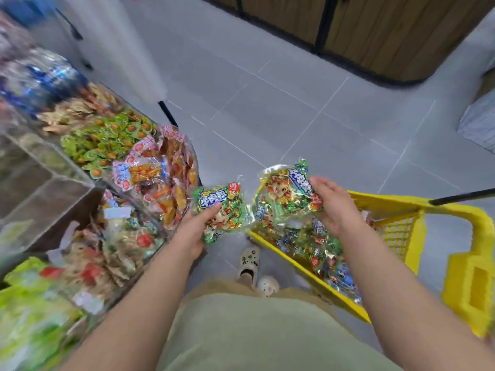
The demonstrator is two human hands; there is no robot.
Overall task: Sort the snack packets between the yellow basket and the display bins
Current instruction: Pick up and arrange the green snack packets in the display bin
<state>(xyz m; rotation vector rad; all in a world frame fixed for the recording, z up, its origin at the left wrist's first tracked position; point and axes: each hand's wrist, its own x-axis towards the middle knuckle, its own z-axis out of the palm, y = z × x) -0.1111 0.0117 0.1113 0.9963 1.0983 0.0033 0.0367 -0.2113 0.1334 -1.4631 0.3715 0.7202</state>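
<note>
My left hand [197,226] grips a green cartoon-printed snack packet [222,210] in the air between the display bins [88,167] and the yellow basket [401,218]. My right hand [334,207] holds a second packet of the same kind [286,188] just above the basket's left rim. More of these green packets [321,250] lie piled inside the basket. The bins on my left hold heaps of small wrapped snacks: green ones [101,140], orange-and-red ones [160,183] and pale mixed ones [107,250].
Grey tiled floor [294,103] stretches ahead, with a wooden counter [388,30] at the far side. The basket's black handle [463,195] sticks out to the right. My feet in light slippers [249,263] stand between bins and basket. A grey mat [479,121] lies at the right edge.
</note>
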